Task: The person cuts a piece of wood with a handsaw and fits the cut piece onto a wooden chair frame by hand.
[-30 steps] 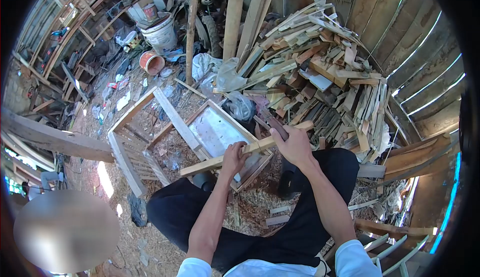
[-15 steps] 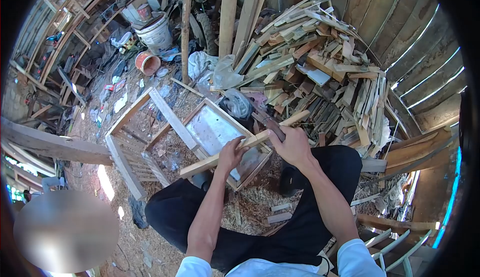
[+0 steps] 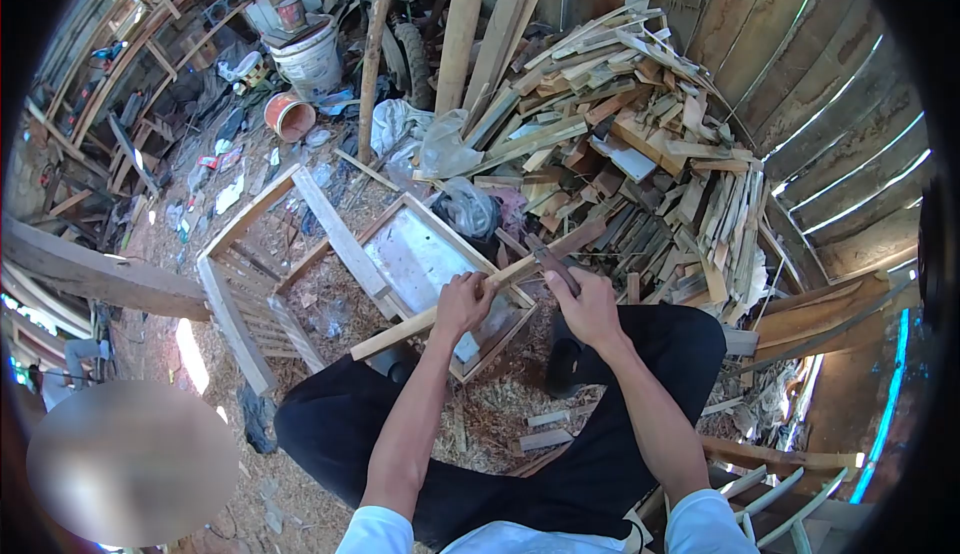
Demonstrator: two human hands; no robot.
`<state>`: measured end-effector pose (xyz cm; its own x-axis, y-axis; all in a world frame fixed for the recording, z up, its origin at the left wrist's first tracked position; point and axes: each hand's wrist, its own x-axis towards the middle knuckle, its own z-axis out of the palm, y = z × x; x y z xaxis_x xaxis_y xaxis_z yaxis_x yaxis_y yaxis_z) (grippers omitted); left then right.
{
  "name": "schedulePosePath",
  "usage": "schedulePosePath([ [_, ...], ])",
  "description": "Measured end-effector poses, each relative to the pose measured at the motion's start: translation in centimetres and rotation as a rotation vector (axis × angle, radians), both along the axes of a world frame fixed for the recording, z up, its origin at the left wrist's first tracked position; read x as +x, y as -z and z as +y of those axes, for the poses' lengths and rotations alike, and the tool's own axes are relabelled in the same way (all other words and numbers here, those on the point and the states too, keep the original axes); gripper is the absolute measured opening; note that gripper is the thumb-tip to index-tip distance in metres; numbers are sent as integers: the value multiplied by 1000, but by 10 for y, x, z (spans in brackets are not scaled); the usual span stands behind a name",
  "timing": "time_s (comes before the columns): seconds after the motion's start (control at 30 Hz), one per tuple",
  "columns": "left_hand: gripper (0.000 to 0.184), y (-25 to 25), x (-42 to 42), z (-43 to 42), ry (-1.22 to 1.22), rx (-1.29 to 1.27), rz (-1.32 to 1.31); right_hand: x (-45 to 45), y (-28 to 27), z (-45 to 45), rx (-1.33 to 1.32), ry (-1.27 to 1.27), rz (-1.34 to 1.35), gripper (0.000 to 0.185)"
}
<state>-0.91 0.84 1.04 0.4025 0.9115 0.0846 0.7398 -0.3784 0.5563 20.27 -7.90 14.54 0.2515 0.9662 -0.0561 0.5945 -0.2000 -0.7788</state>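
Observation:
My left hand (image 3: 466,304) is closed around a pale wooden strip (image 3: 398,335). The strip runs slantwise from above my left knee up to the right, over a wooden frame with a whitish panel (image 3: 415,257). In my right hand (image 3: 588,310) is a long dark tool (image 3: 554,265), gripped by its near end and lying across the strip. Its exact kind does not show. A slatted wooden frame (image 3: 236,329), which looks like a piece of furniture, adjoins the panel frame on the left.
Scrap wood (image 3: 640,144) is heaped ahead on the right, against a plank wall (image 3: 810,104). A white bucket (image 3: 308,59) and a tipped orange bucket (image 3: 290,117) stand at the back left. Wooden poles (image 3: 462,34) rise behind. A person (image 3: 75,374) is partly visible at far left.
My right hand and the dark tool have shifted down and slightly along the strip. My left hand stays on the strip. The view has moved slightly.

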Motion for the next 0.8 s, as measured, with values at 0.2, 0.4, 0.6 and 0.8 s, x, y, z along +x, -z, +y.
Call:
schedulePosePath([
  [0.2,55,-9,4,12,-121,-299,180,-12,64,-29,-74,25,314,40],
  [0.4,65,-3,6,12,-139,-315,224,-36,120,-55,-53,181,377,48],
  [0.6,64,-8,8,9,-165,-331,223,-46,121,-67,72,234,312,49],
  [0.8,62,-12,9,8,-243,-257,149,-50,90,-67,30,142,123,43],
])
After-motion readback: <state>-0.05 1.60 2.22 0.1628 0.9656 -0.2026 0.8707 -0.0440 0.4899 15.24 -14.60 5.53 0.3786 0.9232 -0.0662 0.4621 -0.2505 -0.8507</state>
